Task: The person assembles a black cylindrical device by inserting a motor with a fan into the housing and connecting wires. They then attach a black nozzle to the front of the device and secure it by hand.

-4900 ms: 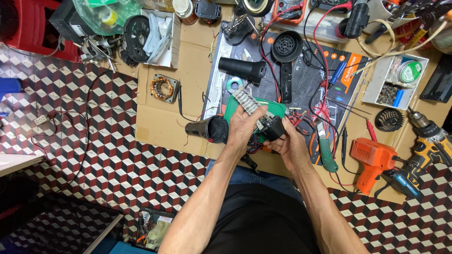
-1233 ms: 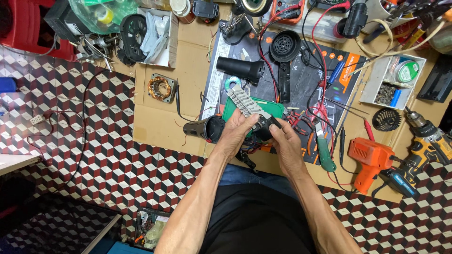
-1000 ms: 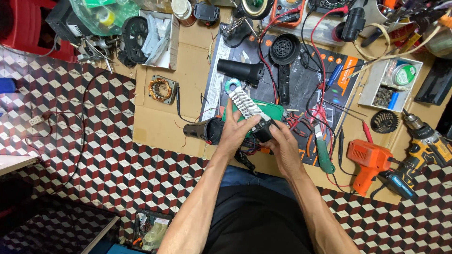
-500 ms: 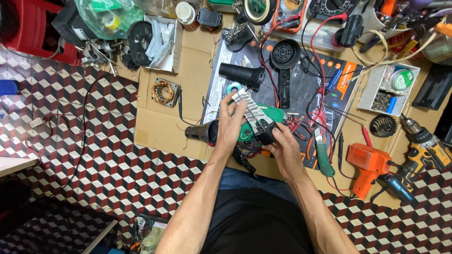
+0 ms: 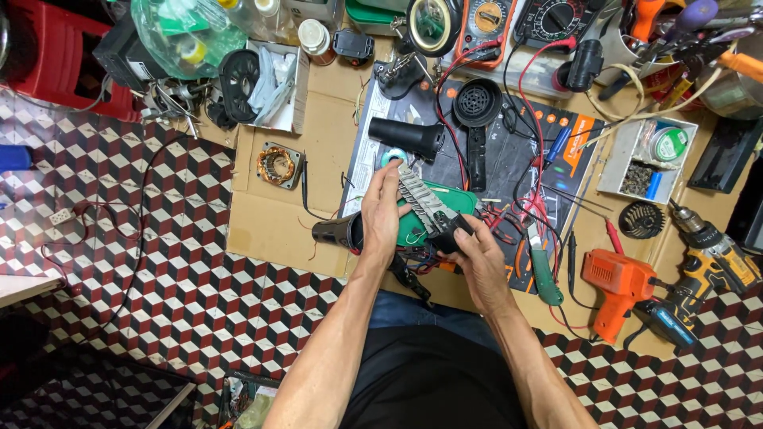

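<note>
Top-down head view of a person seated at a cluttered repair bench on a sheet of cardboard [image 5: 270,230], both bare forearms reaching up from the bottom edge.

Left hand [image 5: 381,214] sits near centre, fingers curled closed around a grey finned heating element [image 5: 420,200] w/ coiled wire; the element tilts from 11 o'clock down to 5 o'clock across the hand. Right hand [image 5: 477,254], just at 4 o'clock of the left, is closed on the element's dark lower end [image 5: 449,234], thumb & fingertips pinching it. The element is held just above a green tool housing [image 5: 453,202], roughly mid-frame; can't tell if it touches the housing.

A black nozzle tube [image 5: 330,232] pokes out at 9 o'clock of the left hand, touching its heel. At 12 o'clock lie a 2nd black barrel [image 5: 405,137] & a round black vented cap [image 5: 477,102] on a dark work mat [image 5: 509,159], w/ red & black test leads [image 5: 528,135] draped over it.

Further out: copper-wound motor stator [image 5: 280,165] at 10 o'clock; two multimeters [image 5: 524,17] at 1 o'clock along the top edge; orange power tool [image 5: 616,282] at 4 o'clock; yellow & black cordless drill [image 5: 711,254] beyond it; small black fan wheel [image 5: 640,218] at 3 o'clock; white parts tray [image 5: 648,155] at 2 o'clock. Red, white & black cube-pattern floor [image 5: 135,270] fills the left side
</note>
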